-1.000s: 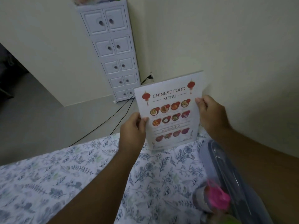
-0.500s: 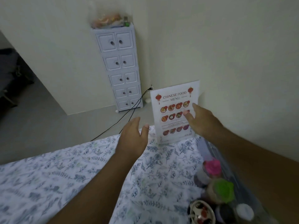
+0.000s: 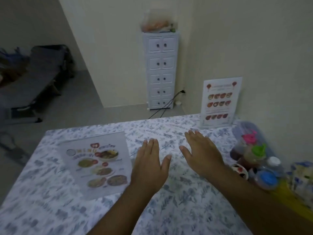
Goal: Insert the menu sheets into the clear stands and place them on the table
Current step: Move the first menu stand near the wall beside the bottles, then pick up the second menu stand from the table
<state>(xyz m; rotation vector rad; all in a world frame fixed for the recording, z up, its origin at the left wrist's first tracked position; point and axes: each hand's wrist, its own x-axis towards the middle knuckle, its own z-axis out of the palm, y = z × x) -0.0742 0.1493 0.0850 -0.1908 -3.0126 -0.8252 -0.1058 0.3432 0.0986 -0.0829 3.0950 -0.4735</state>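
Both of the person's hands are out over the table, palms down, fingers spread flat and holding nothing. The left hand sits just right of a menu sheet that lies flat on the floral tablecloth, its near edge beside the hand but not clearly touching it; the sheet shows photos of dishes, and whether it is already in a clear stand I cannot tell through the blur. The right hand is a little further forward, apart from the left, with cloth showing between them. Well beyond its fingertips, at the far right corner of the table by the wall, the Chinese food menu stands upright in its clear stand, facing this way, with no hand on it. To the right of the right forearm is a cluster of condiment jars with pink, green, white and blue lids. Against the far wall stands a tall white drawer cabinet with a bag on top, and a black cable runs along the floor below it.
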